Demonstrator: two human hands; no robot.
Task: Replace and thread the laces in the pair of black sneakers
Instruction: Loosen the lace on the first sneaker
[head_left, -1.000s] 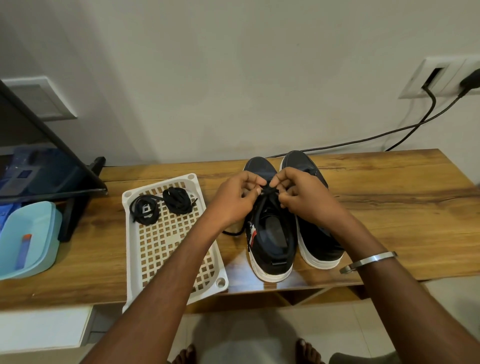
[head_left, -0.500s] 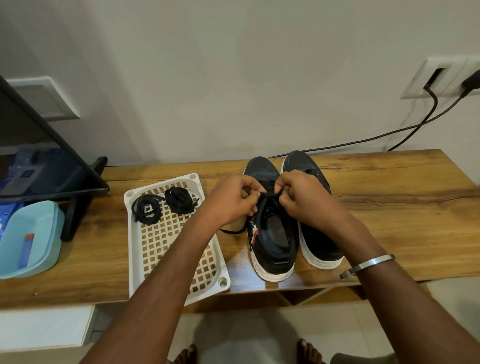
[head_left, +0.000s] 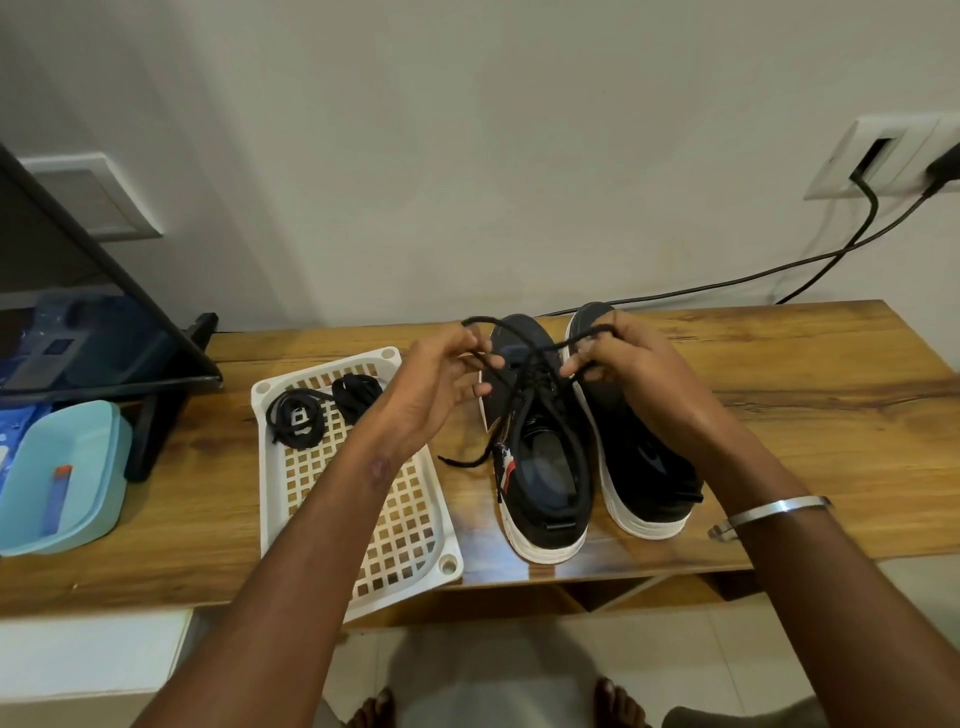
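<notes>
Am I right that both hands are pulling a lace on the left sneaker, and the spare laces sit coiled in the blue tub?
Not quite. The head view shows the spare laces coiled in the white tray, not the blue tub. The rest holds: the left hand and right hand each hold the lace on the left sneaker.

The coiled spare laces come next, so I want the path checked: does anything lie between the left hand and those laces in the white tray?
Nothing visible does. The left hand is beside the white plastic lattice tray, and the coiled black spare laces lie uncovered at its far end. That hand does grip the black lace of the left black sneaker.
</notes>
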